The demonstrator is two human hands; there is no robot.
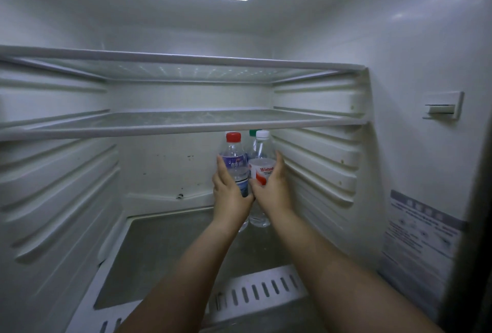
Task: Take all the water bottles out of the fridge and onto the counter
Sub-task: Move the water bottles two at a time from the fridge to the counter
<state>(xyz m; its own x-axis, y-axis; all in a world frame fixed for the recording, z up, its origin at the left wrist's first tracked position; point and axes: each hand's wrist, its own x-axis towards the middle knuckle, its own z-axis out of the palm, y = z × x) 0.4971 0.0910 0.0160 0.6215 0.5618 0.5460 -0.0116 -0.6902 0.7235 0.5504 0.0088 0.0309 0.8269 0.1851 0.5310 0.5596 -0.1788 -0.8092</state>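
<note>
1. Bare fridge: three bottles stand under the lower shelf, back right.
2. Left hand wraps the red-capped bottle.
3. Right hand grips the white-capped bottle, probably for lifting both together.
4. Green-capped bottle waits behind.

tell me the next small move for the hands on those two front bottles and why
Probably close both grips and lift straight back toward the door. The left hand wraps the red-capped bottle, the right hand the white-capped bottle, both standing under the low shelf. A green-capped bottle behind them would be left for another reach.
</note>
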